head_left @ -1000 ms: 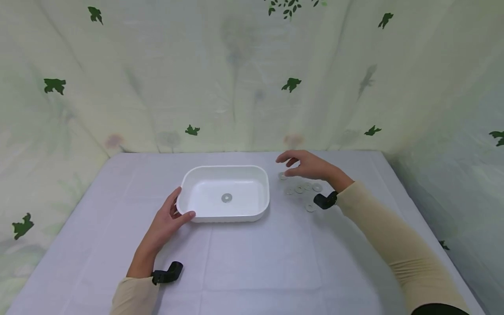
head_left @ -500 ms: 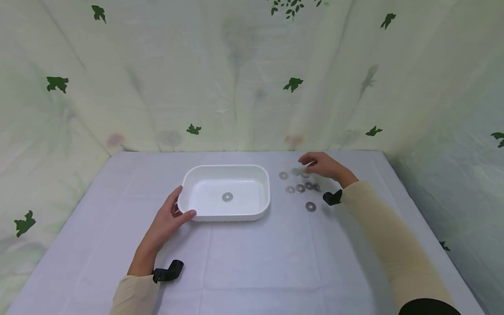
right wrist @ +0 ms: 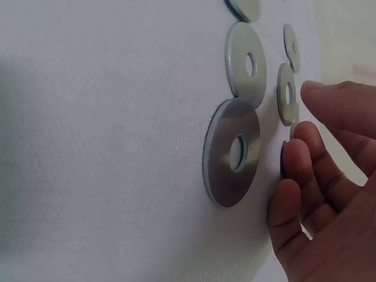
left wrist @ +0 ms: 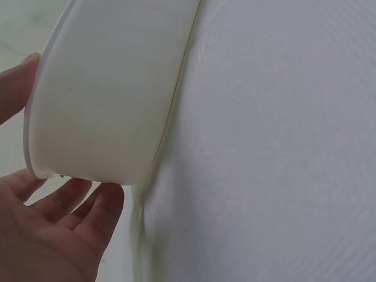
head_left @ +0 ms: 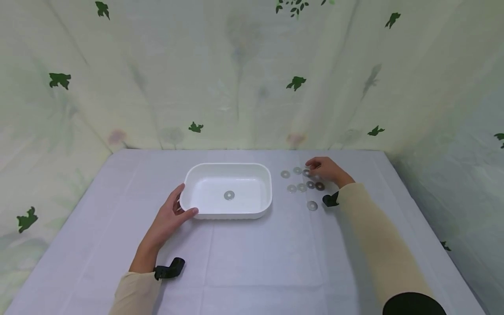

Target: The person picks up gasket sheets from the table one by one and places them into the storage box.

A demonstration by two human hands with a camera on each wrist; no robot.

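Observation:
A white rectangular tray with rounded corners [head_left: 252, 211] sits on the cloth, and a flat metal washer [head_left: 229, 195] lies on its floor. My left hand [head_left: 167, 223] holds the tray's left end, thumb on the front rim and fingers against the outer wall [left wrist: 106, 106]. Right of the tray, several loose washers [head_left: 301, 187] are spread on the cloth. Among the far ones is my right hand [head_left: 327, 169], fingers bent and pointing down beside a washer [head_left: 306, 173]. From the right wrist, the thumb and fingertips [right wrist: 286, 197] stand apart near the washers, a large one [right wrist: 229, 176] lying closest to the camera.
A white cloth [head_left: 252, 262] covers the table. Pale curtains with green leaf shapes [head_left: 296, 83] hang behind the table and at both sides. A black band with a camera sits on each wrist. One washer [head_left: 312, 205] lies nearer the front than the others.
My right hand has moved right, away from the tray, and come down by the far washers, its fingers drawing closer together. The left hand keeps its hold on the tray.

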